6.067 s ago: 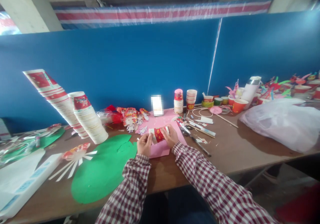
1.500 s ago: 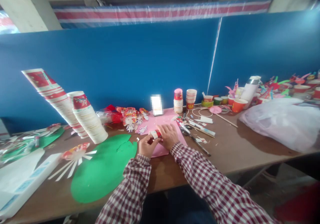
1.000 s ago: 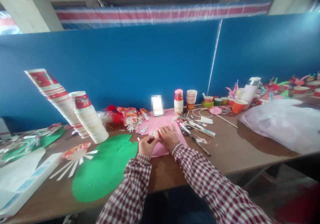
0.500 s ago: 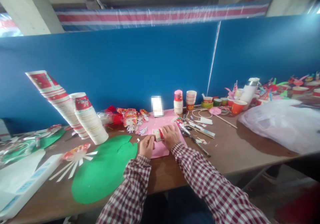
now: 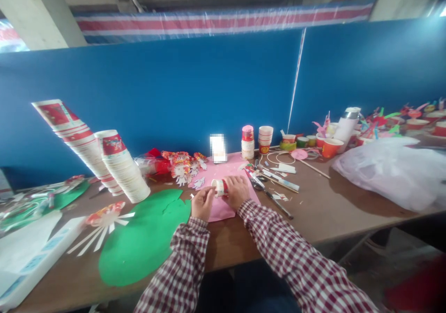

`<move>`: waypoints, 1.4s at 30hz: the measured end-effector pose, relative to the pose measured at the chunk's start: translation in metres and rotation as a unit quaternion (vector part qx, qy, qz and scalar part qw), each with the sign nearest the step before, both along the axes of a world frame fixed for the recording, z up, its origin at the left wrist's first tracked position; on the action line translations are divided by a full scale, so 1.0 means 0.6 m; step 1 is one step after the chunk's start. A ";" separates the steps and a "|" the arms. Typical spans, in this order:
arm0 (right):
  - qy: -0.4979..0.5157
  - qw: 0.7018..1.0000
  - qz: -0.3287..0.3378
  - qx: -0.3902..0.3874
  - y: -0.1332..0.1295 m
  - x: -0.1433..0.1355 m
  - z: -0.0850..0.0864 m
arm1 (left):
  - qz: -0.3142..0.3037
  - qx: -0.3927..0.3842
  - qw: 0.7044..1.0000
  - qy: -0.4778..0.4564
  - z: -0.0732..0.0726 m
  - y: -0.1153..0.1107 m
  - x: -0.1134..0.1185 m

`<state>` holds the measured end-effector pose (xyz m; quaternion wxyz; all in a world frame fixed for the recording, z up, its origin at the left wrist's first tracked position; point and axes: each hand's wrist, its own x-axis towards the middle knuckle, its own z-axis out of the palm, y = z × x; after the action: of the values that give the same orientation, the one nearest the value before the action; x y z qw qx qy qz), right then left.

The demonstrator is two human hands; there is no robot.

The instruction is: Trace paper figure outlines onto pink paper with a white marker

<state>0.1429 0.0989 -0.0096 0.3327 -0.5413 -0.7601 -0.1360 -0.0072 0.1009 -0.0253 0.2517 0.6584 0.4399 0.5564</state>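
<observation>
Since a moment ago, my left hand (image 5: 202, 203) has risen to the paper cup (image 5: 219, 188) — both it and my right hand (image 5: 238, 191) grip the cup above the pink sheet (image 5: 219, 209).

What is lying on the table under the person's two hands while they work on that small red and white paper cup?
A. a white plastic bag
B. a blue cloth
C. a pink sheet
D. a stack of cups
C: both hands, left hand and right hand, hold the paper cup over the pink sheet beside the green paper shape.
</observation>
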 end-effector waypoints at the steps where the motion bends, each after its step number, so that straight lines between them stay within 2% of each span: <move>1: 0.010 1.000 -0.009 -0.003 0.002 0.002 -0.002 | -0.001 0.006 1.000 0.009 0.000 0.000 0.000; 4: 0.025 1.000 -0.015 -0.010 0.005 0.004 -0.008 | 0.005 0.024 0.999 0.036 0.000 0.000 0.000; 11: 0.003 0.999 0.036 -0.001 -0.004 -0.008 0.000 | 0.053 0.046 0.996 0.053 -0.002 0.000 0.003; 16: -0.011 0.999 0.047 0.000 -0.009 -0.014 0.004 | 0.044 0.053 0.995 0.068 0.001 -0.004 0.006; 23: -0.009 0.999 0.034 0.000 0.006 -0.008 -0.008 | 0.050 0.053 0.995 0.074 0.003 -0.004 0.005; 34: -0.002 1.000 0.021 0.001 0.014 0.001 -0.009 | 0.014 0.054 0.996 0.072 0.008 -0.007 0.001; 38: -0.006 1.000 0.023 0.003 0.008 0.001 -0.005 | 0.021 0.037 0.997 0.057 0.002 -0.008 0.003; 42: -0.023 0.998 0.052 0.001 0.000 -0.010 -0.003 | 0.043 0.026 0.998 0.047 -0.001 -0.006 0.006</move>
<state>0.1371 0.0988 -0.0111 0.3218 -0.4973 -0.7949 -0.1317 -0.0039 0.0971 -0.0260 0.1889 0.6707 0.4646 0.5465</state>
